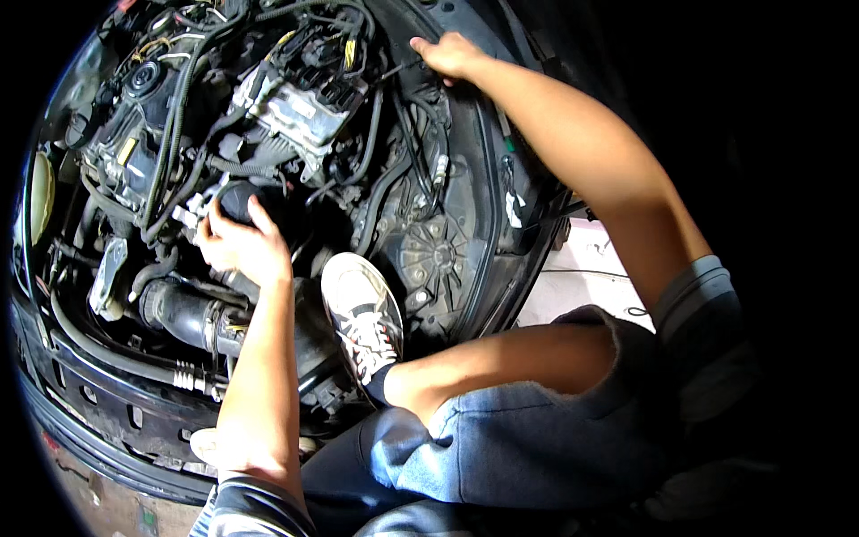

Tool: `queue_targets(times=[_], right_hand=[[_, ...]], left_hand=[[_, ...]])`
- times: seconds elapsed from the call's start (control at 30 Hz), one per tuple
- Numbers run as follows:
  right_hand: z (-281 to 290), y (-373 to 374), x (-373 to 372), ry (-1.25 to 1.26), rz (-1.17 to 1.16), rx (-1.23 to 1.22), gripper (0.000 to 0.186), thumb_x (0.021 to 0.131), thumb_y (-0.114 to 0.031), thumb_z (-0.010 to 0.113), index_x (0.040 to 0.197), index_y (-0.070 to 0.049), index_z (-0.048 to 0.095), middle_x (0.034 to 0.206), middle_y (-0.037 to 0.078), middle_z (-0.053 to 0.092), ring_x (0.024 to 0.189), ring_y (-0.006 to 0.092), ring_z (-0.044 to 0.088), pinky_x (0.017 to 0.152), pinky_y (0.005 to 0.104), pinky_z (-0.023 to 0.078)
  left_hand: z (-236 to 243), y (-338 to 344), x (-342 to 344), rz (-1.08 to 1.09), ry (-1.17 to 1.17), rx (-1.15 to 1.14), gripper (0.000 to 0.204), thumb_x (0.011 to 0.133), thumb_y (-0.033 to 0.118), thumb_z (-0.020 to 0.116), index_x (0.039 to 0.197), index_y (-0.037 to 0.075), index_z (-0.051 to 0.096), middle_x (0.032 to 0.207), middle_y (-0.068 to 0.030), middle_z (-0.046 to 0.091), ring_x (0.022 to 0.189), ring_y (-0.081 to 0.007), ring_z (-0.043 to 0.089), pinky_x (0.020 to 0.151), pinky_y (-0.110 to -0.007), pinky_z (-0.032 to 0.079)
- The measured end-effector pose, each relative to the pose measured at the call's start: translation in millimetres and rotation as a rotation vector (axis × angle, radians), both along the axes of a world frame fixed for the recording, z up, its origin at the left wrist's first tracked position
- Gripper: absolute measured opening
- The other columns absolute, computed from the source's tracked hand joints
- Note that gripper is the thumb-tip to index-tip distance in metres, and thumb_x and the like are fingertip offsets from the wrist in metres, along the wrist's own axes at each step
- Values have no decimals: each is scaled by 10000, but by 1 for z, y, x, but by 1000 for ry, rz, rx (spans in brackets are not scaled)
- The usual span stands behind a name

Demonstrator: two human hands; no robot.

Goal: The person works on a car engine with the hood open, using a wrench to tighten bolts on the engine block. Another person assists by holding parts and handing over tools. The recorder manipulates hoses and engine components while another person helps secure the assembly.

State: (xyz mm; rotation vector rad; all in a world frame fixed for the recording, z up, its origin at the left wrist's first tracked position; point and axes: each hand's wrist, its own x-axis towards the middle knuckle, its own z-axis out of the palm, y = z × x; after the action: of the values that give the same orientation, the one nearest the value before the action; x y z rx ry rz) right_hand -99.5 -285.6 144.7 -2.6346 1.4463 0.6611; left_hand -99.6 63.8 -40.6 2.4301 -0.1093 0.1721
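Fingers of my left hand curl round a black rounded part in the engine bay, with some fingertips hidden. My right hand reaches to the upper dark side panel, its fingers curled down and thumb forward; what they grip is hidden. My foot, in a white sneaker, stands inside the bay beside the ribbed strut mount. Above my left hand are a silver module, hoses and wiring. A wide black intake pipe lies below it.
The car's front crossmember curves along the lower left. The side rail runs down the right of the bay. Beyond it, a pale floor with a dark cable shows. My bent leg crosses the lower right of the bay.
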Motion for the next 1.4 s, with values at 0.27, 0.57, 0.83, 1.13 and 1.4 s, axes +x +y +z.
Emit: queue_targets(times=[0.27, 0.57, 0.83, 1.13, 1.4], right_hand=[[-2, -7, -1, 60, 64, -180, 709, 925, -579, 459, 942, 94, 680, 874, 233, 699, 855, 342, 691, 824, 430, 517], [-21, -21, -17, -97, -110, 18, 645, 885, -526, 567, 1052, 96, 616, 850, 188, 679, 556, 238, 659, 619, 354, 538], [-15, -22, -22, -20, -69, -105, 748, 902, -660, 436, 969, 45, 677, 725, 148, 699, 819, 265, 699, 860, 408, 489], [-8, -8, -4, 18, 80, -200, 658, 907, -598, 499, 1181, -16, 636, 1189, 219, 634, 1142, 361, 593, 961, 458, 451], [4, -9, -7, 77, 77, -70, 646, 944, -569, 457, 1229, 0, 568, 1140, 187, 652, 824, 330, 675, 865, 415, 502]], left_hand=[[16, 15, 36, -647, -257, 98, 428, 820, 314, 703, 1170, 87, 608, 1199, -98, 569, 1159, -297, 504, 993, -419, 383], [11, 20, 46, -754, -264, 10, 390, 797, 274, 721, 1125, 85, 625, 1168, -106, 578, 1123, -299, 527, 1001, -406, 406], [20, 10, 43, -728, -244, 26, 356, 807, 253, 706, 1108, 75, 640, 1178, -102, 577, 1152, -297, 516, 1054, -416, 374], [13, 9, 41, -721, -226, 69, 363, 824, 270, 685, 1135, 91, 628, 1206, -84, 564, 1188, -261, 506, 1097, -444, 326], [13, 7, 40, -708, -220, 70, 357, 820, 265, 688, 1130, 97, 630, 1206, -75, 567, 1202, -254, 503, 1103, -440, 315]])
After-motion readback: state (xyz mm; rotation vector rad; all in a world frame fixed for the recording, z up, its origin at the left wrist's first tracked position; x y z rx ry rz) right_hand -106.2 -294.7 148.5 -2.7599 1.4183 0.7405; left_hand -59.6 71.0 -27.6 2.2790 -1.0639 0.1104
